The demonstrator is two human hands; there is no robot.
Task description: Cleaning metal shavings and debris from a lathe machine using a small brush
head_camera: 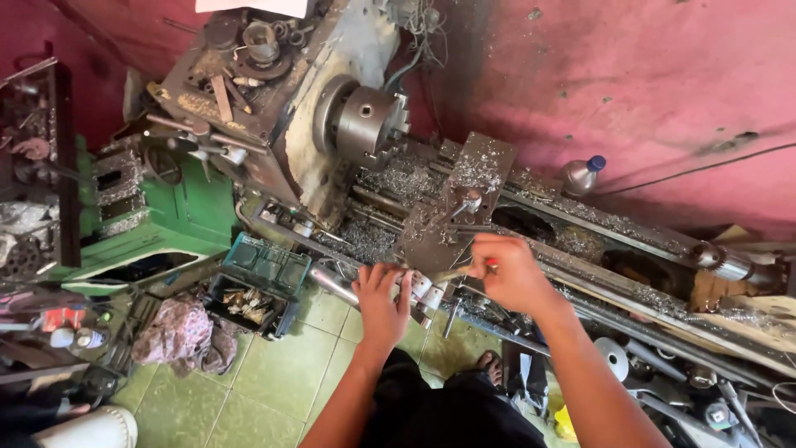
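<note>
Person at a metal lathe point(390, 178), both hands on the carriage point(452, 211).
Step in hand looks like brushing swarf off the carriage: right hand point(510, 274) has its grip pinched on a thin tool with a red end point(491, 264), bristle tip unclear, pointing toward 9 o'clock. Left hand point(381, 303) lies flat, fingers together and extended, on the apron edge at 7 o'clock of the carriage, holding nothing. Tool sits inside the right grip, just beside the left fingertips. Next move calls for short, light strokes clear of the chuck point(369, 120).
</note>
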